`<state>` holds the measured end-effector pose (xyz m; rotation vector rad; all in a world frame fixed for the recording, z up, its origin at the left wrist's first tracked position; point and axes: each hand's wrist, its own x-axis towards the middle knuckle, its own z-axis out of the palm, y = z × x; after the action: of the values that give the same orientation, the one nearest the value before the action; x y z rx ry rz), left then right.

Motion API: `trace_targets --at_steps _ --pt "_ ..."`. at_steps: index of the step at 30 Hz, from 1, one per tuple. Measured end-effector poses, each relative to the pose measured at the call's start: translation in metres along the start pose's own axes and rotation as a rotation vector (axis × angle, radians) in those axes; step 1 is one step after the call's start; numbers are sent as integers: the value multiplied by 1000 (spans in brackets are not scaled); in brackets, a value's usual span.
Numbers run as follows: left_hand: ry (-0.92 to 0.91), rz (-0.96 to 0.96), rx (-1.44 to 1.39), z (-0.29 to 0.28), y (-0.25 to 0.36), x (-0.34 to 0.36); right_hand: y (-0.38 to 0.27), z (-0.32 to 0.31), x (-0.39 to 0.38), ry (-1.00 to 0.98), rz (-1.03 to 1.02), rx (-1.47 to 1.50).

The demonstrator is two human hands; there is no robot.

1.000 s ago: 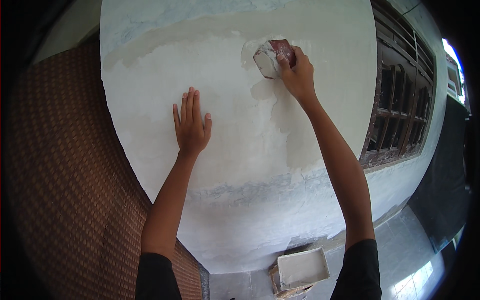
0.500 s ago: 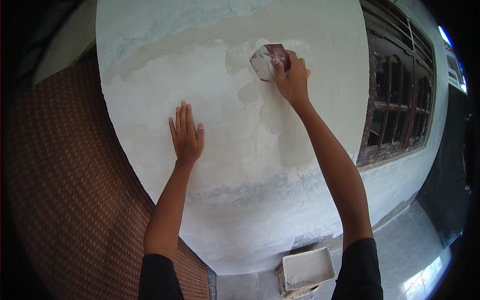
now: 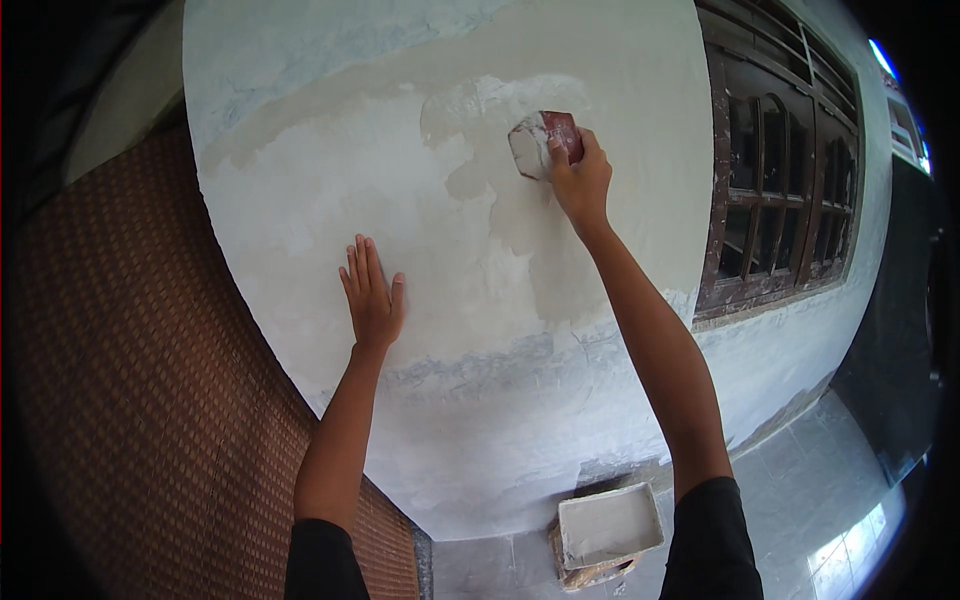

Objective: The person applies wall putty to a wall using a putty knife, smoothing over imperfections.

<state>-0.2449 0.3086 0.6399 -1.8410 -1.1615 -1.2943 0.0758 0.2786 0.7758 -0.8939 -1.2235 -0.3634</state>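
My right hand (image 3: 581, 181) grips a dark red, flat putty scraper (image 3: 563, 132). White putty coats the scraper's left part, and its face lies close to or against the wall (image 3: 655, 150). A patch of smeared putty (image 3: 500, 95) spreads just above and to the left of it. Lower and further left, my left hand (image 3: 373, 305) is spread flat, fingers pointing up, and seems to rest on the wall. Nothing is in it. Below, near the floor, stands a rectangular tub (image 3: 610, 522) of pale putty on top of what looks like a worn box.
A brown shuttered window (image 3: 780, 190) with a sill is set in the wall at right. A woven brown panel (image 3: 130, 370) borders the wall on the left. Grey floor tiles (image 3: 780, 490) lie below, and a dark sheet (image 3: 895, 310) hangs at far right.
The scraper in my right hand has moved down and slightly right across the wall. My left hand has slid a little lower. The whole view has shifted slightly.
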Motion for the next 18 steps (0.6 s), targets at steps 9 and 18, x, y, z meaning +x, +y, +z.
trace_targets --at_steps 9,18 --pt "-147 -53 -138 -7 26 -60 75 -60 -70 285 517 516" --pt "-353 -107 -299 1 94 -154 106 -115 -240 32 834 413"
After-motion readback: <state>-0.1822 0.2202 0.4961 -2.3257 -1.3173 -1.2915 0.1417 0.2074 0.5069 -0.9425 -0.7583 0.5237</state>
